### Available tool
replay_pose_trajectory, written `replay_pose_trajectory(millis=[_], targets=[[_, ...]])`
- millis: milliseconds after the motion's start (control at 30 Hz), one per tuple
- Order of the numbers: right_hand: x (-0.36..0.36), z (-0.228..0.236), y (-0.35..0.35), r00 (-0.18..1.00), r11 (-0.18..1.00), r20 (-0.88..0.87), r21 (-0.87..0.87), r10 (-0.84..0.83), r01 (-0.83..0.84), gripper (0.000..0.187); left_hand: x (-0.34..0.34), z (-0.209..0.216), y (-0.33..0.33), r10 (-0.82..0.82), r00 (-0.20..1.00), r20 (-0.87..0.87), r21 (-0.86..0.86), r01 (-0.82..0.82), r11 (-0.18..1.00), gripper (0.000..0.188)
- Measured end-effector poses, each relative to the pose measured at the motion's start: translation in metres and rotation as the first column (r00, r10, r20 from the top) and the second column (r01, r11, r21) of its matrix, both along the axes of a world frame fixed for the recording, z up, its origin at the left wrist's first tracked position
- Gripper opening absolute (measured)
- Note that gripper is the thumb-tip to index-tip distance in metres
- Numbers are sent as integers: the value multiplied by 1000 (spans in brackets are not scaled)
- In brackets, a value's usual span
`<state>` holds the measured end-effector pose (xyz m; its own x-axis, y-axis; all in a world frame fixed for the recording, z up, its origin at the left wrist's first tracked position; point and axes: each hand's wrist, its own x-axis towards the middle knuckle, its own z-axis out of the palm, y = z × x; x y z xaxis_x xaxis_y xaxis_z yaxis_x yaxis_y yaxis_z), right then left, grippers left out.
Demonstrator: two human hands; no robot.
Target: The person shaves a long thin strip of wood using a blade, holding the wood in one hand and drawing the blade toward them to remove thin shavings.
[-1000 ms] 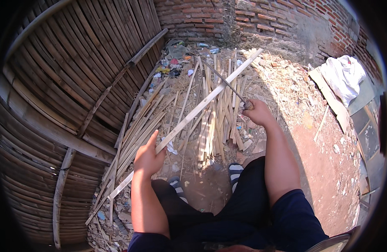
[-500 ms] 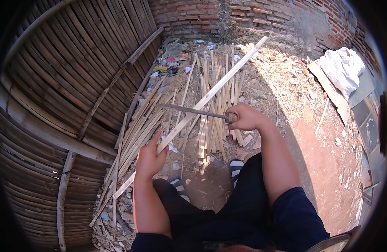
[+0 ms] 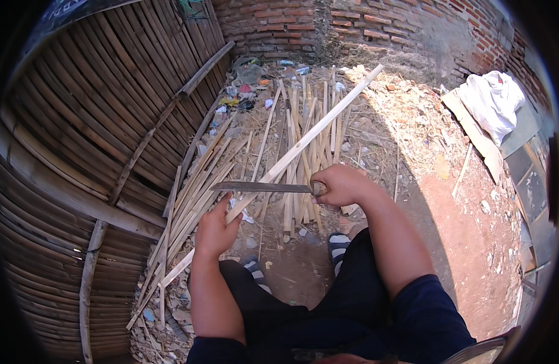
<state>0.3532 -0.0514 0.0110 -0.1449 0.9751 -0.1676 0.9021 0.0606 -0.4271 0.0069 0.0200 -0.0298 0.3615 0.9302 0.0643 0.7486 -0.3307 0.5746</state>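
A long pale wooden strip [image 3: 316, 133] slants from the lower left up to the far right, and my left hand [image 3: 218, 227] grips it near its lower part. My right hand [image 3: 340, 184] is closed round the wooden handle of a machete [image 3: 267, 187]. The dark blade points left and crosses over the strip just beyond my left hand. Its tip ends close above my left fingers. Whether the edge bites into the wood I cannot tell.
Several loose wooden strips [image 3: 294, 206] lie on the rubble ahead, and more [image 3: 191, 188] lie along the bamboo wall [image 3: 103, 121] at left. A brick wall [image 3: 376, 30] closes the far side. A white sack [image 3: 493, 103] rests on a board at right.
My right hand has come down and slightly left with the machete, so the blade now crosses the strip nearer my left hand. The strip's far end has dipped a little.
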Motion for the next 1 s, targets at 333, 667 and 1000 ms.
replay_pose_trajectory(millis=[333,667,1000], targets=[[85,-23,6,770,772,-258,115,-584,625,49,-8,0,3,-27,999,38,114,23,993,68],[2,-9,2,999,991,-40,133,-20,25,39,2,-14,2,-27,995,99,78,19,997,68],[94,-37,9,795,792,-305,168,-524,587,54,-2,6,-1,10,999,52,85,-14,996,68]])
